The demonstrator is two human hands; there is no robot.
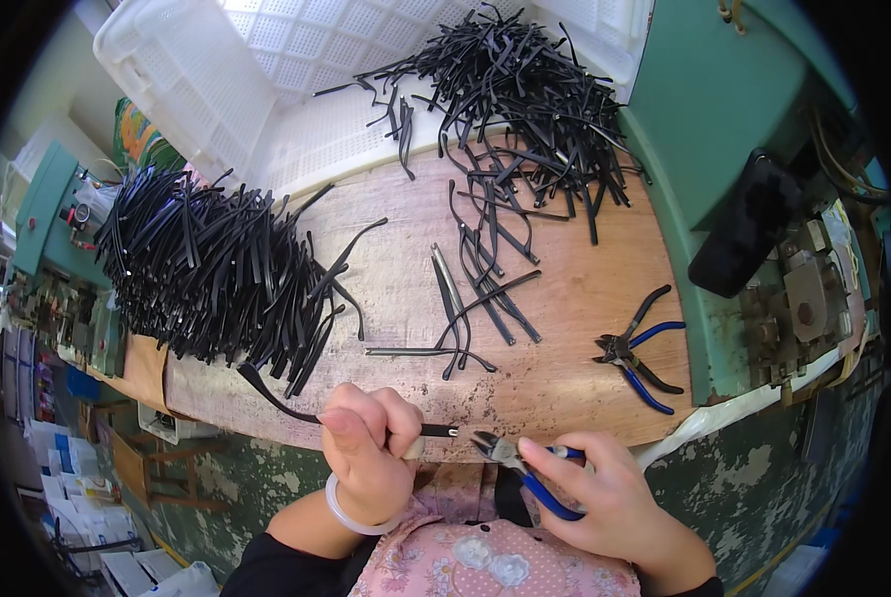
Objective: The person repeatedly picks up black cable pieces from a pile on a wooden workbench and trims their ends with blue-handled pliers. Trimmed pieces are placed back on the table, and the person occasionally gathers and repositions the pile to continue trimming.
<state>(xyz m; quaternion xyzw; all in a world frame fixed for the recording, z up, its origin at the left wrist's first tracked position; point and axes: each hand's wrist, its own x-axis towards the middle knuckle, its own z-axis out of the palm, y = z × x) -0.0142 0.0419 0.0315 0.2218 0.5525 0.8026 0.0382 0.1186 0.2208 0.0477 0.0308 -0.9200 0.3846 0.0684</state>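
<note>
Near the table's front edge, my left hand (371, 443) is closed round a slim black eyeglass temple (439, 431). Its curved tip points left, and its short metal end sticks out to the right of my fingers. My right hand (605, 488) grips blue-handled cutting pliers (500, 450), their jaws slightly parted just right of that metal end and apparently not touching it. Ahead of my hands, several loose temples (465, 298) lie crossed on the wooden table (386, 274). A big bundle of temples (217, 264) is stacked at the left, and a tangled heap (525, 90) lies at the back.
Blue- and black-handled pliers (620, 348), seemingly two overlapping pairs, lie at the table's right. A white plastic crate (192, 90), tipped on its side, opens onto the back of the table. A green machine (734, 109) borders the right side; another green machine (47, 209) stands far left.
</note>
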